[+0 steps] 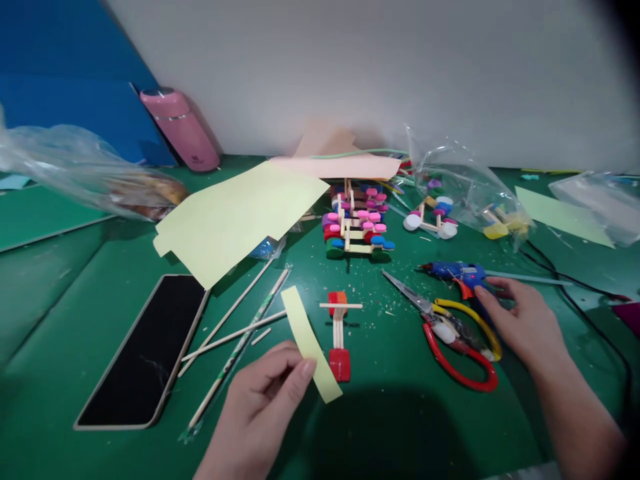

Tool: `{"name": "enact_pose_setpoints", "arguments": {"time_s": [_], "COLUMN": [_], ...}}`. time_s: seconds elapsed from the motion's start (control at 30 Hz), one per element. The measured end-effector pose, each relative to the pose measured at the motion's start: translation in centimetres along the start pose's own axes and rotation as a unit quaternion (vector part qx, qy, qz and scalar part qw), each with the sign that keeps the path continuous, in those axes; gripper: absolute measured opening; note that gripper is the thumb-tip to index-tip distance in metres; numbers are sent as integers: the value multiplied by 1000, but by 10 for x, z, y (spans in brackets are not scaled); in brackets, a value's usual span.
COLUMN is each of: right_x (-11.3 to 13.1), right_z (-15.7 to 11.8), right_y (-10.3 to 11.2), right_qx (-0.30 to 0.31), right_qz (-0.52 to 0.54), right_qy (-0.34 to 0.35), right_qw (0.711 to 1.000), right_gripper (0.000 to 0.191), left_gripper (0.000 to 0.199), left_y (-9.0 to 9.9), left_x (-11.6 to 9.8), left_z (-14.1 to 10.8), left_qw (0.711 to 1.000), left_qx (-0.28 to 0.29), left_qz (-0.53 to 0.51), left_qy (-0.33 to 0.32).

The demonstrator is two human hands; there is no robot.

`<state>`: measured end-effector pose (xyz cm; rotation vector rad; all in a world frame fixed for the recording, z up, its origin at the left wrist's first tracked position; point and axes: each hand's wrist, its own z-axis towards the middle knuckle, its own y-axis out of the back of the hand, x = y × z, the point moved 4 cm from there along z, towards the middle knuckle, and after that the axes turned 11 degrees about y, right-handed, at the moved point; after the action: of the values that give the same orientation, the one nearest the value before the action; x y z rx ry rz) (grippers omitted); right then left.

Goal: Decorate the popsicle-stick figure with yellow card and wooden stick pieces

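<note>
Between thumb and fingers, my left hand [270, 400] pinches a strip of pale yellow paper [304, 328]. Just right of the strip lies a small stick-built piece [339, 330] with red ends and a thin crossbar. My right hand [520, 320] is closed around the handle of a blue glue gun [457, 271], whose nozzle points left. Its orange trigger shows near my fingertips, and a glue stick [525, 277] juts from its back. Scissors [445, 333] with red and yellow handles lie below the glue gun, blades towards the upper left.
Several finished stick pieces [357, 227] stand in a row behind. A phone [145, 353], wooden sticks [227, 307] and a large yellow paper sheet [235, 220] lie to the left. A pink bottle [183, 130] leans on the wall. A black cable [595, 313] runs along the right.
</note>
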<state>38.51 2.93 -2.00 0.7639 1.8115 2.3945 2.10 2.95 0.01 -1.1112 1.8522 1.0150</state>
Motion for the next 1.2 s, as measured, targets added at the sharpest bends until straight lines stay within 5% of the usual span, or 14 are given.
{"name": "enact_pose_setpoints", "arguments": {"time_s": [0.1,0.17,0.3,0.43,0.57,0.7,0.87,1.2], "right_x": [40,78,153,188,206,210,205,202], "right_z": [-12,-25,-50,-56,-47,-34,-31,-34], "right_y": [16,20,5,-4,-4,-13,-34,-32], "right_qx": [-55,-54,149,232,224,160,156,134], "right_qz": [26,156,305,402,391,338,315,351], "right_qy": [31,84,213,222,279,305,300,340], "right_qw": [998,983,916,858,848,876,887,862], "right_gripper": [36,22,10,21,3,4,6,3], "left_gripper": [26,25,25,24,24,25,22,21], "left_y": [0,-2,-5,-4,-3,-4,-10,-8], "left_x": [-3,-7,-17,-28,-35,-29,-15,-10], "left_z": [8,12,15,17,23,38,55,62], "left_qw": [1000,999,989,975,974,987,992,990], "left_qx": [15,40,90,110,118,118,105,108], "left_qz": [3,31,106,145,137,86,70,91], "left_qy": [27,13,-58,-128,-135,-61,-11,-17]}}
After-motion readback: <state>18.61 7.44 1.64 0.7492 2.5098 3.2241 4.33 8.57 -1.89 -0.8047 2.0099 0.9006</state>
